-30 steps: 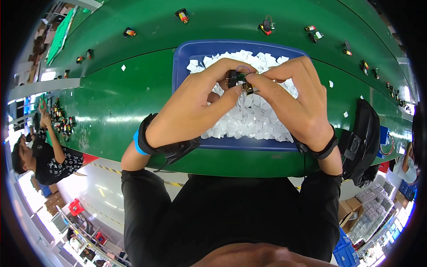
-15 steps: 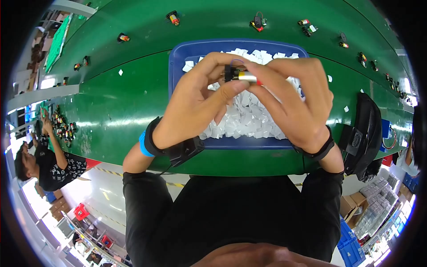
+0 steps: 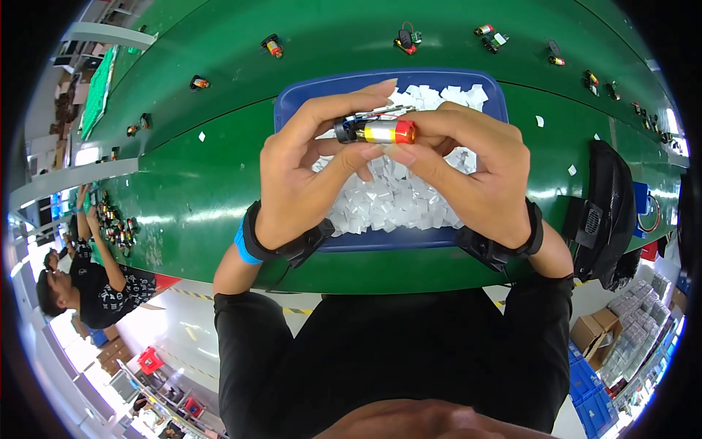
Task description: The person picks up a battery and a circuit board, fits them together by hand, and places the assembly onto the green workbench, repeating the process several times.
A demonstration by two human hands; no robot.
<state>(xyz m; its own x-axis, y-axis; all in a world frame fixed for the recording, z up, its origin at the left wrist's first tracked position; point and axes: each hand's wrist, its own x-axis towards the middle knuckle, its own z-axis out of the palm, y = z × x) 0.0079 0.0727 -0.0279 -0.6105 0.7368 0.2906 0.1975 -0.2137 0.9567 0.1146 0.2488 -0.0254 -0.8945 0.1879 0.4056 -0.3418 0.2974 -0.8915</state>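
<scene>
A small cylinder with a gold body, red end and black end (image 3: pixel 379 131) is held level between both hands, above a blue tray (image 3: pixel 307 96). My left hand (image 3: pixel 307 175) pinches the black end with thumb and fingers. My right hand (image 3: pixel 475 172) grips the red end. Thin metal leads stick up behind the part. The tray is filled with several small white paper squares (image 3: pixel 395 205). Both wrists wear dark straps, and a blue band shows on the left one.
The tray rests on a green conveyor belt (image 3: pixel 197 190). Several small similar parts (image 3: pixel 272 47) lie spaced along the belt's far side, with loose white squares scattered about. A black bag (image 3: pixel 610 212) hangs at the right. Another person (image 3: pixel 80 285) works at the far left.
Both hands have lifted the cylinder up and closer to the camera, away from the paper squares, and it now shows lying level.
</scene>
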